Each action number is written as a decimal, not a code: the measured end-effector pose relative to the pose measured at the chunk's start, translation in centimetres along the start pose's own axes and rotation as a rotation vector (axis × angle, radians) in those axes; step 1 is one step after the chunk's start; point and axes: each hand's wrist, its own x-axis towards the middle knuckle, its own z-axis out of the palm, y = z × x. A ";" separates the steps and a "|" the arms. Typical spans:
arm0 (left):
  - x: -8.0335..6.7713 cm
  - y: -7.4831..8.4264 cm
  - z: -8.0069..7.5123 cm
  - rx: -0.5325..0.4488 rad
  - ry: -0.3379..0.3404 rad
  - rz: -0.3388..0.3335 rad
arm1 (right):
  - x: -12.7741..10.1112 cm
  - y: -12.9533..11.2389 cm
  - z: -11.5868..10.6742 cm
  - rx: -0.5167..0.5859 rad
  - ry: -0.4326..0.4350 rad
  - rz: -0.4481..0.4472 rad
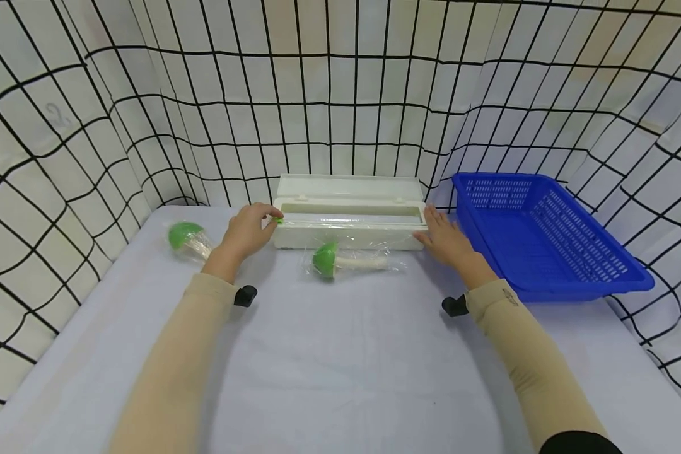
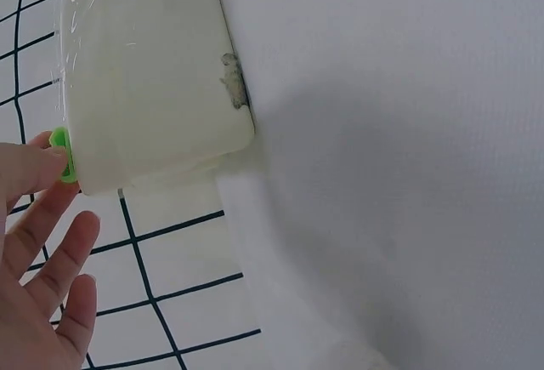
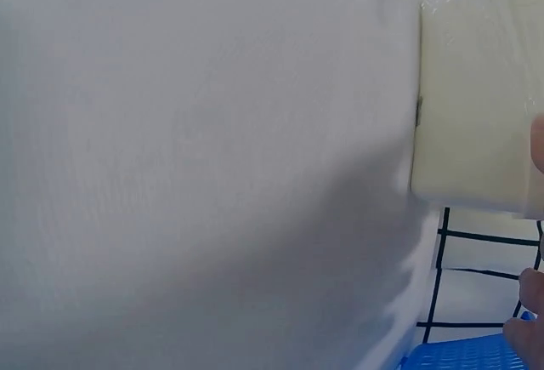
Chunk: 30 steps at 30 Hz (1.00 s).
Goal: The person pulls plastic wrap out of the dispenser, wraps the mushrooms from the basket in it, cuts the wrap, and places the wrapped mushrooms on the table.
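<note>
My left hand [image 1: 248, 232] is at the left end of the white cling-film dispenser box [image 1: 349, 227], thumb and forefinger pinching the small green slider tab [image 1: 279, 221] on the cutter rail; the left wrist view shows the same tab [image 2: 61, 156] against my fingertip, with the other fingers [image 2: 53, 255] loosely spread below it, holding nothing. My right hand [image 1: 446, 238] is at the box's right end, fingers straight and flat against the end wall, bracing it, not curled round anything. The right wrist view only catches the fingertip edges at the frame border, so no grip detail from there. The box sits at the back of the table [image 1: 340, 353] with its lid [image 1: 349, 186] hinged open and standing behind the tray, directly between my two hands. A sheet of clear film [image 1: 352, 234] is pulled out over the front edge and drapes down the front wall. Just in front of the box, near centre, lies a green-capped toy mushroom [image 1: 340, 260] on its side, with film over it, cap pointing left; it is apart from both hands. A second green-capped mushroom [image 1: 188, 239] lies to the left of my left hand, near but not touching. A blue plastic basket [image 1: 596, 277] sits just right of my right hand.
</note>
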 end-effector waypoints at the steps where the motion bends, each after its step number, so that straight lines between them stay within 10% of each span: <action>1: -0.1 0.1 0.1 -0.007 0.004 0.002 | -0.1 0.0 0.1 0.020 0.002 0.000; 30: 0.2 2.1 2.1 0.016 0.072 -0.001 | -2.5 -0.5 1.1 0.318 0.355 -0.225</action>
